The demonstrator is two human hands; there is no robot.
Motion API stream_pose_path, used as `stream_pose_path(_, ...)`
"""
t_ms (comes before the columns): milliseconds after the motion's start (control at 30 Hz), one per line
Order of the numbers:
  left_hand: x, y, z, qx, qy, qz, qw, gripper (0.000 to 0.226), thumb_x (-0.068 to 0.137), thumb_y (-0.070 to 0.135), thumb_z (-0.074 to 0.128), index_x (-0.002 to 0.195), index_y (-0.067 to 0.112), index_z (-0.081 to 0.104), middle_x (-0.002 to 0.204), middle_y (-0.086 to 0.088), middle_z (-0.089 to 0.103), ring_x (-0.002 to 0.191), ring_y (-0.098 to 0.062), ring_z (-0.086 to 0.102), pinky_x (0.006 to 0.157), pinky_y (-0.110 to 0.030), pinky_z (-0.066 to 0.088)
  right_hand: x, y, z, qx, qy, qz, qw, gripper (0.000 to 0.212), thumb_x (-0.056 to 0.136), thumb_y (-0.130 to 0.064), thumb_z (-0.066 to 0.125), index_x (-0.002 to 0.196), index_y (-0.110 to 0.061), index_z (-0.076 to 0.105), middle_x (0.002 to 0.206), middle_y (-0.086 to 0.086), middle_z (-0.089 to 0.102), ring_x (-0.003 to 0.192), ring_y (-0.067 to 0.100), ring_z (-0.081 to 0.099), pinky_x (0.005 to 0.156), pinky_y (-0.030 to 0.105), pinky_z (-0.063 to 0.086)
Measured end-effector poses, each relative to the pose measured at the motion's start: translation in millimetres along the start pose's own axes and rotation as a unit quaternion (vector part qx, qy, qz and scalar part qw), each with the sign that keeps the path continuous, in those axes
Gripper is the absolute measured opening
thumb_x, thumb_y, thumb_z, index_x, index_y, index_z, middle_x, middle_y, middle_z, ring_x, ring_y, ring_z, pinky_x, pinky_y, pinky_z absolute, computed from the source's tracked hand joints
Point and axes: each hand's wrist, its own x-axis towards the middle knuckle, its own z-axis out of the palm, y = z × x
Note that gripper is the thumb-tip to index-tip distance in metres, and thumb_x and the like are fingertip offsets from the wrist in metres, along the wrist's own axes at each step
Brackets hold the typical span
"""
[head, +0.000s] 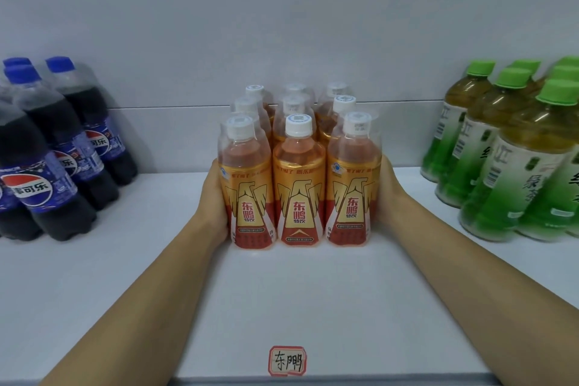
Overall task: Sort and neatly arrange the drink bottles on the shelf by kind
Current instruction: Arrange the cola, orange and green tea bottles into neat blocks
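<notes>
Orange energy-drink bottles [299, 166] with white caps are gathered in a block of three columns and three rows at the middle of the white shelf [297, 291], all upright and packed against one another. The block is flanked by both hands: the left hand [214, 197] is laid flat against the outer side of the front-left bottle, and the right hand [387, 194] is laid against the outer side of the front-right bottle. Fingers on both sides are largely hidden behind the bottles, so it cannot be told whether they are straight or curled; no single bottle is seen to be lifted or pinched. Both forearms are stretched forward over the shelf from the near edge. Dark cola bottles [59, 147] with blue caps are grouped at the left end of the shelf, well apart from the orange block. Green tea bottles [507, 147] with green caps are grouped at the right end, likewise apart. A small red-bordered handwritten label [287, 360] is stuck at the shelf's front edge, directly in line with the orange block.
</notes>
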Motion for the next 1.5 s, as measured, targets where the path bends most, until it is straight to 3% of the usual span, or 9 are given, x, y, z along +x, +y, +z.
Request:
stream_pose_path(400, 0, -3, -5, 0.006, 0.0, 0.016, 1.0, 0.058, 0.105, 0.046, 0.036, 0.084, 0.024, 0.085, 0.094, -0.007, 0.08, 0.087, -0.021, 0.078, 0.069, -0.033, 0.062, 3, 2, -6, 0.014, -0.023, -0.017, 0.999, 0.059, 0.109, -0.043, 0.034, 0.08, -0.023, 0.082, 0.082, 0.002, 0.076, 0.079, 0.016, 0.075, 0.068, 0.028, 0.059)
stream_pose_path(567, 1, 1, -6, -0.013, -0.025, 0.033, 0.999, 0.047, 0.083, 0.057, 0.06, 0.102, 0.02, 0.082, 0.113, -0.012, 0.076, 0.108, -0.03, 0.072, 0.088, -0.043, 0.059, 2, 5, -18, -0.008, 0.005, -0.005, 1.0, 0.055, 0.107, -0.052, 0.034, 0.109, -0.021, 0.079, 0.115, 0.013, 0.075, 0.112, 0.029, 0.07, 0.088, 0.039, 0.056)
stream_pose_path(633, 3, -1, -7, -0.012, -0.015, 0.025, 1.0, 0.046, 0.088, 0.056, 0.057, 0.102, 0.021, 0.083, 0.112, -0.012, 0.076, 0.109, -0.03, 0.072, 0.087, -0.043, 0.059, 1, 5, -19, -0.016, -0.017, -0.004, 1.0, 0.056, 0.106, -0.054, 0.033, 0.117, -0.021, 0.077, 0.124, 0.014, 0.072, 0.119, 0.031, 0.067, 0.092, 0.041, 0.056)
stream_pose_path(967, 4, -5, -8, 0.005, 0.001, 0.019, 1.0, 0.049, 0.1, 0.051, 0.043, 0.095, 0.021, 0.082, 0.106, -0.012, 0.076, 0.102, -0.028, 0.073, 0.088, -0.044, 0.059, -8, 5, -10, -0.024, -0.063, -0.026, 0.997, 0.054, 0.106, -0.046, 0.035, 0.097, -0.024, 0.083, 0.102, 0.005, 0.078, 0.099, 0.02, 0.075, 0.079, 0.032, 0.06)
stream_pose_path(1100, 0, -2, -5, 0.025, -0.009, 0.019, 0.999, 0.047, 0.096, 0.052, 0.046, 0.1, 0.02, 0.08, 0.113, -0.015, 0.074, 0.108, -0.033, 0.069, 0.099, -0.05, 0.056, -9, 5, -10, -0.024, -0.068, -0.026, 0.997, 0.051, 0.104, -0.045, 0.038, 0.096, -0.023, 0.083, 0.101, 0.005, 0.079, 0.097, 0.02, 0.075, 0.077, 0.032, 0.06)
stream_pose_path(1233, -7, 5, 0, 0.043, -0.008, 0.037, 0.998, 0.047, 0.09, 0.056, 0.051, 0.099, 0.022, 0.083, 0.113, -0.014, 0.076, 0.108, -0.031, 0.071, 0.09, -0.045, 0.06, -11, 0, -12, -0.075, -0.008, -0.039, 0.996, 0.051, 0.104, -0.054, 0.037, 0.117, -0.024, 0.077, 0.122, 0.009, 0.073, 0.117, 0.026, 0.068, 0.097, 0.042, 0.055)
stream_pose_path(1333, -15, 8, 6, 0.052, 0.0, 0.021, 0.998, 0.055, 0.1, 0.053, 0.038, 0.096, 0.023, 0.084, 0.108, -0.011, 0.078, 0.102, -0.026, 0.075, 0.081, -0.039, 0.061, -15, -7, -11, -0.141, 0.051, -0.073, 0.986, 0.064, 0.103, -0.063, 0.028, 0.141, -0.023, 0.059, 0.142, 0.007, 0.062, 0.136, 0.026, 0.053, 0.118, 0.051, 0.035)
stream_pose_path(1400, -18, 14, -2, 0.061, -0.011, 0.008, 0.998, 0.069, 0.104, 0.063, 0.024, 0.119, 0.022, 0.077, 0.121, -0.011, 0.075, 0.115, -0.028, 0.071, 0.096, -0.046, 0.055, -20, -15, -7, -0.169, 0.061, -0.092, 0.979, 0.066, 0.102, -0.064, 0.027, 0.148, -0.023, 0.051, 0.146, 0.005, 0.058, 0.139, 0.024, 0.05, 0.119, 0.053, 0.033)
stream_pose_path(1500, -21, 25, -27, 0.129, -0.053, 0.013, 0.99, 0.09, 0.092, 0.083, 0.012, 0.157, 0.026, 0.04, 0.155, 0.001, 0.052, 0.146, -0.022, 0.044, 0.123, -0.055, 0.024, -38, -17, -7, -0.184, 0.041, -0.117, 0.975, 0.062, 0.096, -0.069, 0.032, 0.14, -0.033, 0.058, 0.138, -0.007, 0.064, 0.131, 0.012, 0.055, 0.105, 0.044, 0.043)
